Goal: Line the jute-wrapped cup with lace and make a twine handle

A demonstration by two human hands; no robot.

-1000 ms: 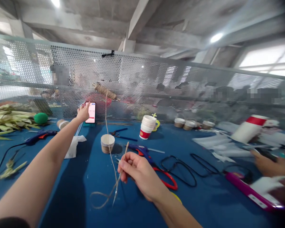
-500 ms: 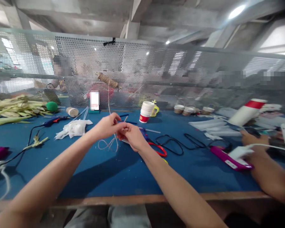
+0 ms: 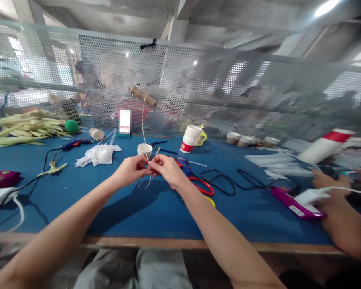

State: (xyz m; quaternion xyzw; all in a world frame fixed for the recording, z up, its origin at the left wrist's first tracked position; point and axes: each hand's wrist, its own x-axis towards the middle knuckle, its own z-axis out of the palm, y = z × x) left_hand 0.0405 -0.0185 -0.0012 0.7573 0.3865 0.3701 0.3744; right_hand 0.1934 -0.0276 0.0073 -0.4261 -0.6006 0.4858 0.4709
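Note:
My left hand (image 3: 130, 170) and my right hand (image 3: 167, 170) meet fingertip to fingertip above the blue table, both pinching a thin twine (image 3: 143, 120). That twine comes down from a brown spool (image 3: 142, 96) at the mesh panel, and a loose loop of it hangs under my fingers. A short, stiff-looking brown end pokes up from my right fingertips; I cannot tell whether it is twine or a stick. Just behind my hands stands a white paper cup (image 3: 145, 149), its lower part hidden by them.
Stacked paper cups (image 3: 191, 138), red-handled scissors (image 3: 203, 185) and a black cable (image 3: 219, 182) lie to the right. Left are a glue gun (image 3: 75, 144), white tissue-like material (image 3: 99, 154) and pale husks (image 3: 27, 126). Another person's arm (image 3: 343, 216) rests at the right by a purple power strip (image 3: 297, 204).
My hands have drawn apart from an overlapping position to a fingertip pinch, and the left has come lower. The paper cup behind them now shows. The view has shifted slightly.

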